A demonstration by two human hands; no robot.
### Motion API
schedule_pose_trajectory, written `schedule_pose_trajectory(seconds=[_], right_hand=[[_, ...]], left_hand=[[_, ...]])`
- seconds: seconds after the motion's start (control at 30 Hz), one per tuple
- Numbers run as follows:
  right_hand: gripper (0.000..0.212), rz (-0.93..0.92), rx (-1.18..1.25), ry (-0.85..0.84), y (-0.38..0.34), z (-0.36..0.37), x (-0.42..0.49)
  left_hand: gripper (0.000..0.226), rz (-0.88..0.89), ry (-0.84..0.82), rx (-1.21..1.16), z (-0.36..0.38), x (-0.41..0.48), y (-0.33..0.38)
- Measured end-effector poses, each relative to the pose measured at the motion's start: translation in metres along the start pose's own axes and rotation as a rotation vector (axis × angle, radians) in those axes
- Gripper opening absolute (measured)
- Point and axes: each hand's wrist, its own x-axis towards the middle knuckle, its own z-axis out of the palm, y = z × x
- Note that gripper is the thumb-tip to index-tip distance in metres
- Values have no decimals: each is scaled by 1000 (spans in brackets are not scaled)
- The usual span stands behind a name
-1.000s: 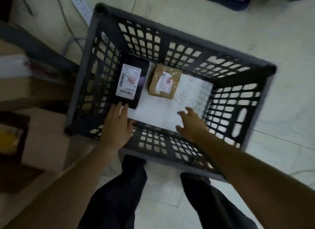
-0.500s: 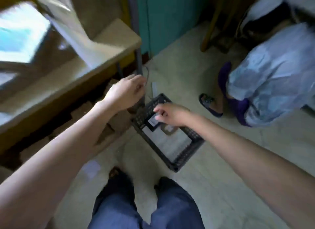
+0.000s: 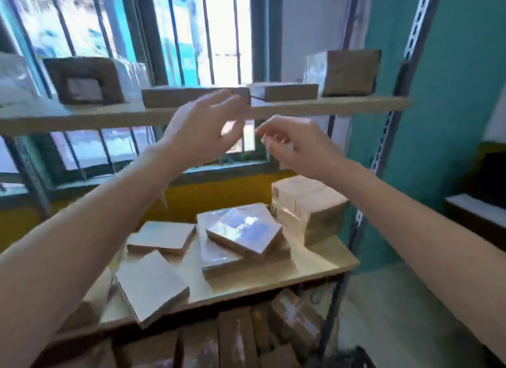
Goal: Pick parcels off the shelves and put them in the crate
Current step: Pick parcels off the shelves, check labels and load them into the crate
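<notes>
Higher now, at shelf (image 3: 328,106): left hand (image 3: 202,133), right hand (image 3: 298,145)

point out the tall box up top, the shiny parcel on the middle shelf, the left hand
tall box (image 3: 351,73): head view, brown front face
shiny parcel (image 3: 243,229): head view, glossy top face
left hand (image 3: 202,132): head view, middle of the hand

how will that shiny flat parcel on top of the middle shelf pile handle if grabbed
The shiny parcel looks film-wrapped, so probably slippery. Its flat boxy shape suggests it stays stiff. It lies askew on the lower parcel, so a push may slide it off.
</notes>
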Motion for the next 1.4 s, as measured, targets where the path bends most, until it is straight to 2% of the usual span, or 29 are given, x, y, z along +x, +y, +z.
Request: schedule_pose_trajectory(seconds=[0.13, 0.2, 0.33, 0.43, 0.53, 0.63, 0.7, 0.73, 0.8, 0.9, 0.97, 1.03, 1.1, 1.23, 1.4], right_hand=[[26, -7, -19, 144, -28, 8, 50], [36, 24, -71, 155, -33, 12, 72], [68, 241, -299, -75, -29, 23, 109], [72, 454, -167, -220, -15, 28, 130], [61, 520, -44, -216, -1, 29, 145], [41, 438, -12, -216, 6, 29, 161], [26, 370, 39, -96, 12, 33, 174], [21, 371, 126, -10, 17, 36, 181], [18, 422, 429, 157, 24, 41, 194], [38, 522, 857, 265, 28, 42, 217], [38, 584, 955, 244, 31, 42, 234], [39, 640, 946, 229, 38, 47, 249], [41, 687, 949, 260, 45, 53, 256], [43, 797, 1119, 325, 58, 63, 259], [14, 687, 954, 230, 64, 70, 257]], left_hand=[[28, -92, 5, 94, -33, 3, -63], [42, -177, -60, 106, -40, 6, -92], [71, -448, -359, 21, -34, -3, -133], [83, -610, -434, -48, -22, -5, -150], [84, -706, -404, -149, -14, 9, -163], [74, -765, -385, -283, -10, 31, -171], [53, -793, -208, -382, -7, 45, -180], [47, -813, -104, -434, -5, 50, -185], [57, -805, 57, -536, -2, 58, -196], [56, -779, 167, -620, 1, 65, -212], [39, -729, 182, -753, 0, 69, -217], [23, -706, 209, -824, -3, 72, -224], [19, -804, 221, -847, -5, 73, -233], [28, -1061, 150, -996, -2, 64, -247], [31, -917, 33, -936, 2, 58, -248]])
